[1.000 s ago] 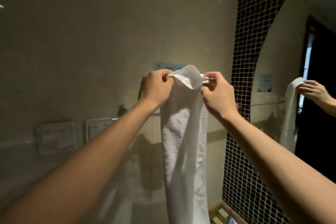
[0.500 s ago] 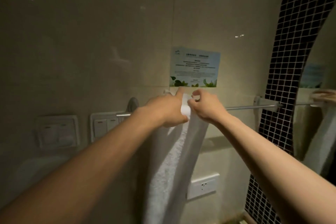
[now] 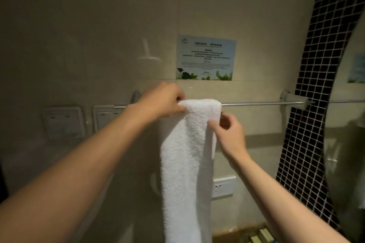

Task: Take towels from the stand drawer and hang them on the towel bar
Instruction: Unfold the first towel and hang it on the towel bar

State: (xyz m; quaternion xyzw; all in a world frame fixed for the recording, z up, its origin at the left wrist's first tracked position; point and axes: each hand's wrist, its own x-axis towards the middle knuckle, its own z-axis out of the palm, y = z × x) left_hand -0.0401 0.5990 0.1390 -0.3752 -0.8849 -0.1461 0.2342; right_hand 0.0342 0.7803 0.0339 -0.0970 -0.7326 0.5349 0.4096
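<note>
A long white towel point(image 3: 185, 163) hangs folded over the metal towel bar point(image 3: 260, 103) on the beige wall, its front length dropping out of the bottom of the view. My left hand point(image 3: 164, 102) pinches the towel's top left edge right at the bar. My right hand point(image 3: 229, 130) is lower, at the towel's right edge just under the bar, thumb on the front and fingers curled behind the cloth. The stand drawer is out of view.
A printed notice point(image 3: 205, 57) is stuck on the wall above the bar. Two switch plates point(image 3: 63, 122) sit to the left, a white socket point(image 3: 224, 186) below. A dark mosaic tile strip point(image 3: 316, 85) and a mirror point(image 3: 353, 144) border the right.
The towel was held up bunched between both hands; it is now draped over the bar. My right hand has dropped from the top to the towel's right edge.
</note>
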